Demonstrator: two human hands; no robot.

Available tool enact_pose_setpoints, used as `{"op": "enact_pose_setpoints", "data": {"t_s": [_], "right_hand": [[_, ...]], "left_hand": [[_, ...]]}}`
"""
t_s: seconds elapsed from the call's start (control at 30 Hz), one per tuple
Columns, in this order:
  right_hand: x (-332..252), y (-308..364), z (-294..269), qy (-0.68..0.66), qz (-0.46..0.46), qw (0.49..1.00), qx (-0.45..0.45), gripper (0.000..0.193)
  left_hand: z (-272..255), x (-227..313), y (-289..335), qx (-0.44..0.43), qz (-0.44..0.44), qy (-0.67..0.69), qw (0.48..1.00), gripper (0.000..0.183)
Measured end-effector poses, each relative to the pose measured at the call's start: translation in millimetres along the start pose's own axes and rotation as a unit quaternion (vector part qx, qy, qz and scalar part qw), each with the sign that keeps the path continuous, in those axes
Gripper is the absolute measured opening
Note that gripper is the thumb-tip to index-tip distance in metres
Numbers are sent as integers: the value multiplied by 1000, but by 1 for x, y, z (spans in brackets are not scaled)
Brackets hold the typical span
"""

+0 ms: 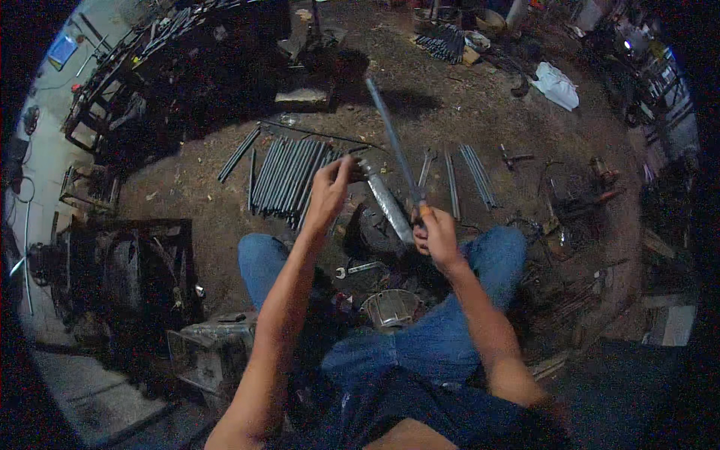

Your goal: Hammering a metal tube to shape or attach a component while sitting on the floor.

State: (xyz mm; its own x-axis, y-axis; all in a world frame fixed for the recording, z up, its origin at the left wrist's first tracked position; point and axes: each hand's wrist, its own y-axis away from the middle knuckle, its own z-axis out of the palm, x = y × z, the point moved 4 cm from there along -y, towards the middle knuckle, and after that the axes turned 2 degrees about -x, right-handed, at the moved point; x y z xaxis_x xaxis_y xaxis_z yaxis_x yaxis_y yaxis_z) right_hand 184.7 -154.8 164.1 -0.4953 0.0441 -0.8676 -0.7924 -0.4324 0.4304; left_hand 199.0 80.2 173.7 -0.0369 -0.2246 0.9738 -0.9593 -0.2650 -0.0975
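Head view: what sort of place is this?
Likely a metalworking or repair workshop: a row of metal rods lies on the floor, a wrench lies nearby, and the right hand grips a long, orange-handled tool.

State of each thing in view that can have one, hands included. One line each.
Right hand: closed around long bar's orange end
Long bar: held, slanted
Left hand: fingers bent, contact unclear
Shiny silver piece: slanted
Large row of rods: lying side by side
Nearer wrench: lying down
White bag: crumpled
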Motion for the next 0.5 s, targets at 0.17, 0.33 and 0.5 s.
{"op": "enact_pose_setpoints", "data": {"t_s": [0.17, 0.33, 0.5], "right_hand": [[35, 7, 26, 85, -15, 995, -47, 42], [78, -10, 36, 127, -17, 982, -142, 27], [104, -31, 28, 271, -166, 946, -60, 41]], "left_hand": [[12, 20, 28, -6, -3, 262, 965, 43], [2, 2, 46, 14, -59, 276, 959, 26], [-6, 1, 49, 63, -23, 192, 979, 28]]}}
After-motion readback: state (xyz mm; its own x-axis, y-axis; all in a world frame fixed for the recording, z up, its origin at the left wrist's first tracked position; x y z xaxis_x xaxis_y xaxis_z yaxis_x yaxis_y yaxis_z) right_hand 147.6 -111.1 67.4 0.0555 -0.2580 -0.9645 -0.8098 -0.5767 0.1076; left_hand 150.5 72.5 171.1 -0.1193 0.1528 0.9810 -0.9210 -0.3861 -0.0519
